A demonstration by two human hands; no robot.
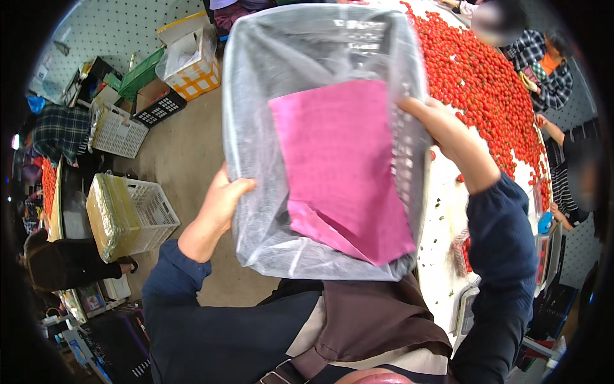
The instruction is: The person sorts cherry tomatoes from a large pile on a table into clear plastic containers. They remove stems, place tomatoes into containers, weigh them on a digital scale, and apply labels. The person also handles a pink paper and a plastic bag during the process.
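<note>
Both my hands hold up a crate (252, 192) lined with a thin translucent white plastic sheet folded over its rim. My left hand (220, 201) grips the left side, its thumb over the rim and the other fingers hidden beneath. On the right side, my right hand (441, 125) has its thumb over the edge, with its fingers out of sight. A bright pink sheet (339, 166) lies in the bottom of the crate, its near edge folded and creased. Through the liner, slots in the crate's walls show faintly.
To the right stands a white table (438, 256) heaped with small red tomatoes (480, 89); people work along its far side. A tomato-filled clear box (462, 253) sits near my right arm. At left are white crates (150, 214), a cardboard box (192, 57) and another person (61, 131).
</note>
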